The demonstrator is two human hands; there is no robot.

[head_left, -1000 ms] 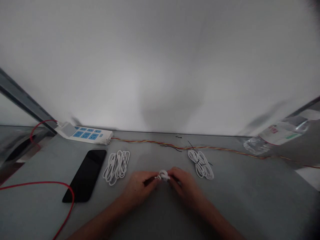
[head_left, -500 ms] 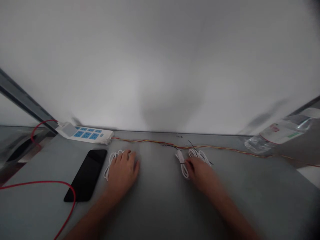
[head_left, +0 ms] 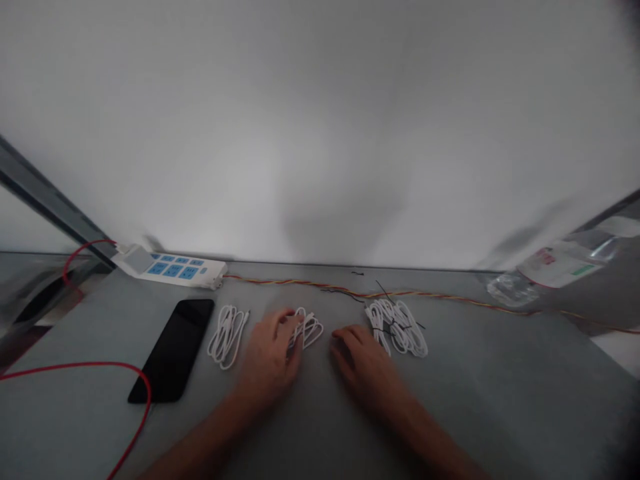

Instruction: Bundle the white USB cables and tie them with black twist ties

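Observation:
My left hand (head_left: pixel 270 357) lies on the grey table (head_left: pixel 320 413), its fingers curled over the left side of a loose white cable coil (head_left: pixel 309 329). My right hand (head_left: pixel 363 363) rests just right of that coil with its fingers stretched out and nothing in them. Another loose white cable coil (head_left: pixel 227 328) lies to the left of my left hand. To the right of my right hand sit white cable bundles (head_left: pixel 397 328) bound with thin black ties.
A black phone (head_left: pixel 175 347) lies face up at the left, with a red wire (head_left: pixel 125 380) looping beside it. A white and blue power strip (head_left: pixel 170 267) sits by the wall. A twisted red-yellow wire (head_left: pixel 310 285) runs along the back. Plastic packaging (head_left: pixel 545 273) lies far right.
My left hand has come right from the left pile, bringing one white coil with it. My right hand has left a bundle beside the right one and drawn back toward the middle.

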